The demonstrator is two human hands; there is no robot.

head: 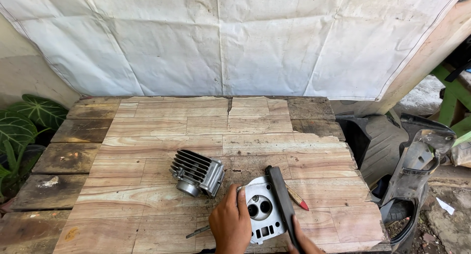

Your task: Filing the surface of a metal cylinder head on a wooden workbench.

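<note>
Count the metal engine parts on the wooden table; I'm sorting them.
2: a finned cylinder block mid-table, and a cylinder head at the near edge under the left hand. Others may be hidden.

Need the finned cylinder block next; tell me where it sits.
In the head view, the finned cylinder block lies on the wooden table, near centre, just beyond the left hand.

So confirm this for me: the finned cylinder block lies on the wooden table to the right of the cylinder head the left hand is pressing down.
Wrong on one point: in the head view the finned cylinder block lies to the left of the cylinder head, not the right. It does lie on the wooden table, and the left hand does press on the head.
</note>
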